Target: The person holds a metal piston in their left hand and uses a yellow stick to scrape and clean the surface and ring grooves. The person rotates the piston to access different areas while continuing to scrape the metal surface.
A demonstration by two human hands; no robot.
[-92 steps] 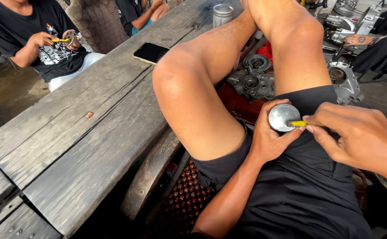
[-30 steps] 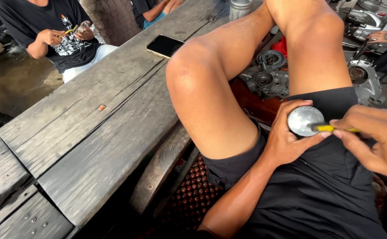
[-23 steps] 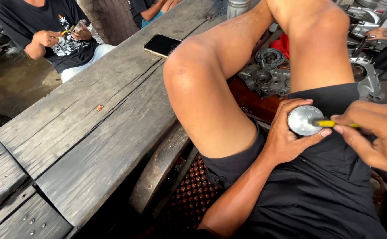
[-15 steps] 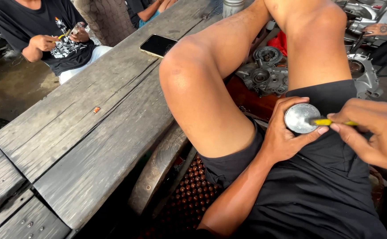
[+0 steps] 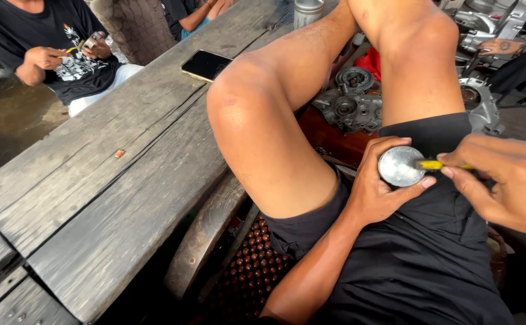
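Piston, round and grey with its flat crown facing up, sits over the lap on the black shorts, just right of the raised left thigh. Left hand grasps the piston from below and the side, thumb along its lower rim, fingers curled over its far edge. Right hand pinches a yellow-handled tool between thumb and fingertips; the tool tip touches the right part of the crown. Beyond the knees, grey engine casings lie on the ground beside a red cloth. Left of the legs runs a weathered wooden table; a dark phone lies near its far edge and a metal cylinder stands at its far end. Across the table a seated person in a black shirt holds a small part and a yellow tool.
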